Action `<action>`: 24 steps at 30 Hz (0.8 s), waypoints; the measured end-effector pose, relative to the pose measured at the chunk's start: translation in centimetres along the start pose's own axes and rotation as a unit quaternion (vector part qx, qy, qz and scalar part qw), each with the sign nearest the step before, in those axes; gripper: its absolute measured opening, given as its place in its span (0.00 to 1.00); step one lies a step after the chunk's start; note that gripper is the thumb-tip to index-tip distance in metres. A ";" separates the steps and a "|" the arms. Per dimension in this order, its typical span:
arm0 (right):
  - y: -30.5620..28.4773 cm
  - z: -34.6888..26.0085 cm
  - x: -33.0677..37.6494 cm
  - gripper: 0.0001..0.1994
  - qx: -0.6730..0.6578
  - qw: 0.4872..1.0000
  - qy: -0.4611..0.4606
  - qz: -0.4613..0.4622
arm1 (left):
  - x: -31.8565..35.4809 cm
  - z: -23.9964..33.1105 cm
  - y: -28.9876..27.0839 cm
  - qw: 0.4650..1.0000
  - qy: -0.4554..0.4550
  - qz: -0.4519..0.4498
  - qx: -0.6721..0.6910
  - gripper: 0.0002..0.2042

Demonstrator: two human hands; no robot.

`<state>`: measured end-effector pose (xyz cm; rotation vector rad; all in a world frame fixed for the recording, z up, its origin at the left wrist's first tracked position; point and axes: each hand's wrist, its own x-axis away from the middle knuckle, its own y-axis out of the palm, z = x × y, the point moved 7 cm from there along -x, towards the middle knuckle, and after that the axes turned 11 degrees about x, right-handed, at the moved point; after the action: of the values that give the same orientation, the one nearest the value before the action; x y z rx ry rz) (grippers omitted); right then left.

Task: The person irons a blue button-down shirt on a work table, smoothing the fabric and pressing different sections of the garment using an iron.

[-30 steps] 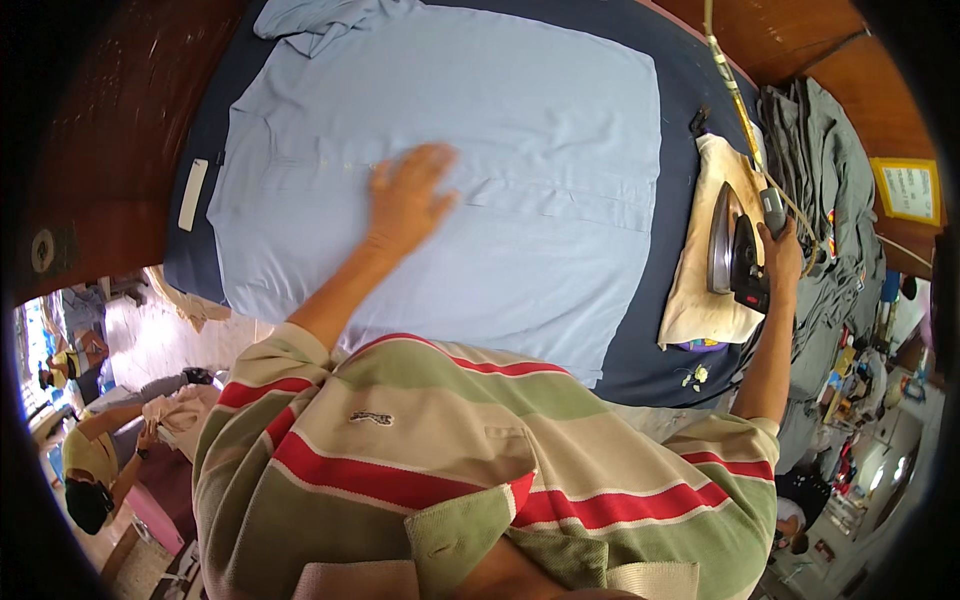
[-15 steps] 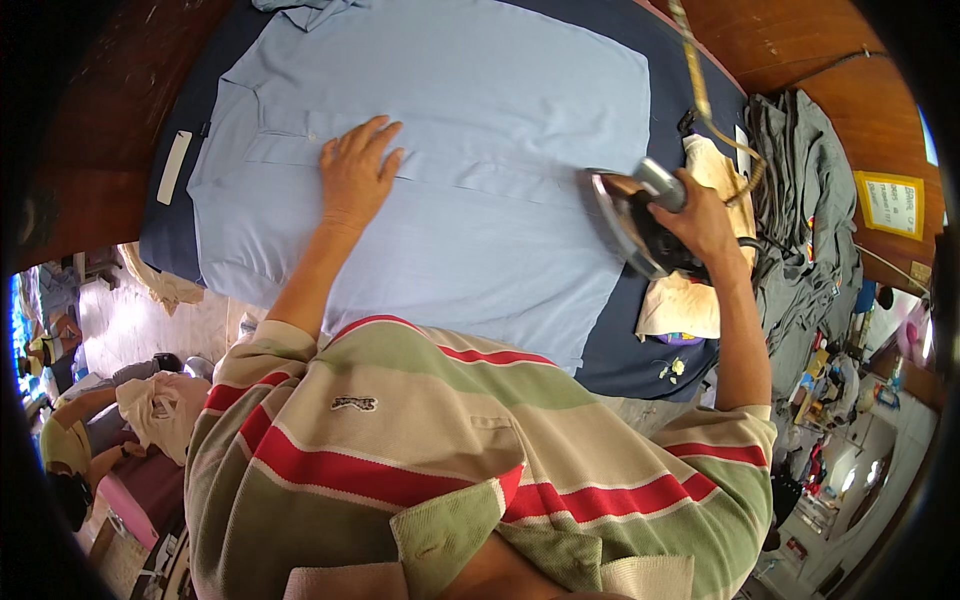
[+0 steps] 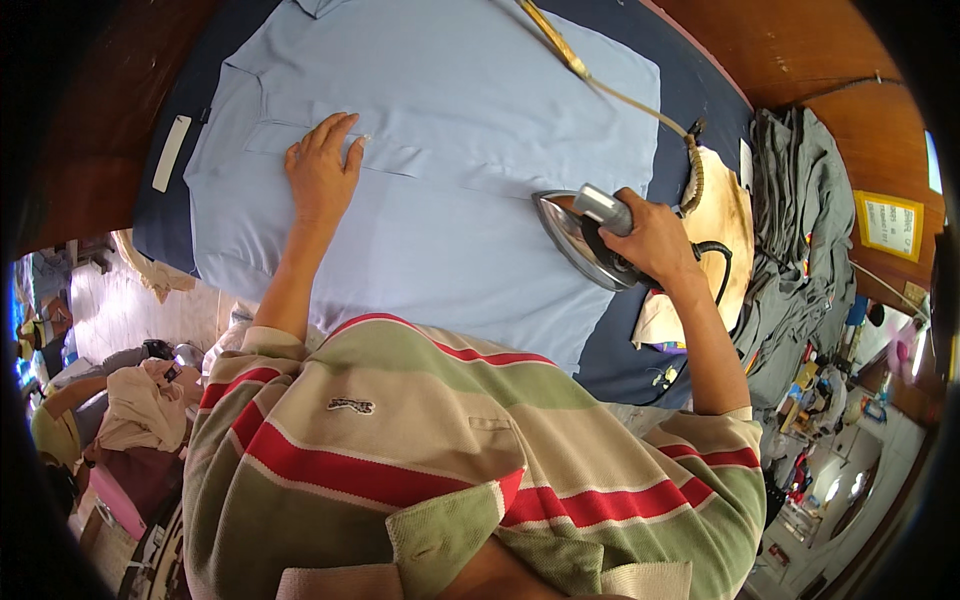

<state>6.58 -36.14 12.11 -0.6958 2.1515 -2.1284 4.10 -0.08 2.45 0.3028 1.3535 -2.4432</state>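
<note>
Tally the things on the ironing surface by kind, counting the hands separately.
Light blue cotton shirt spread flat: 1
Silver metal iron with black handle: 1
Scorched cream resting cloth: 1
Pile of grey folded garments: 1
White flat tag at the surface's left edge: 1
Hands: 2, left hand flat on the shirt, right hand gripping the iron
Total: 7

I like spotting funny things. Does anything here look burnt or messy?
Yes. The cream cloth pad beside the iron has brown scorch-like stains along its edge. The light blue shirt lies flat and looks unmarked.

Bright even daylight, sharp centre, fisheye bending and dark rim
</note>
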 end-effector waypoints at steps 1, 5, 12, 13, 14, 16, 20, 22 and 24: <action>-0.1 0.2 0.0 0.17 -0.007 1.000 0.001 -0.003 | 0.3 0.1 0.0 1.000 0.008 -0.007 0.001 0.15; -2.1 0.4 -1.0 0.19 -0.002 0.999 0.028 0.045 | 1.4 3.3 1.2 0.996 0.059 -0.062 0.036 0.15; -1.8 -2.7 -6.5 0.17 0.021 0.999 -0.039 0.031 | 0.2 1.6 1.1 0.999 -0.009 0.006 -0.033 0.15; -1.9 -3.0 -6.9 0.17 0.030 0.998 -0.038 0.035 | -0.1 0.2 0.4 0.997 -0.023 0.026 -0.070 0.15; -1.8 -2.5 -7.2 0.17 0.048 0.997 -0.053 0.037 | -0.3 -0.8 0.2 0.995 -0.044 0.033 -0.083 0.15; -1.9 -2.7 -7.0 0.18 0.039 0.997 -0.055 0.028 | -0.6 -3.9 -1.7 0.987 -0.086 0.057 -0.126 0.15; -1.6 -2.8 -6.9 0.20 0.035 0.997 -0.056 0.029 | 0.0 -8.0 -4.3 0.971 -0.153 0.063 -0.170 0.15; -1.7 -2.9 -7.0 0.20 0.035 0.997 -0.059 0.028 | 0.1 -9.0 -4.9 0.962 -0.185 0.072 -0.189 0.15; -1.7 -2.9 -6.9 0.20 0.028 0.998 -0.057 0.028 | -0.5 -10.0 -5.7 0.956 -0.187 0.101 -0.203 0.15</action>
<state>12.35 -31.06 11.92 -0.7238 2.0210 -2.0611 2.60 11.30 1.83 -0.1133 1.5156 -1.8769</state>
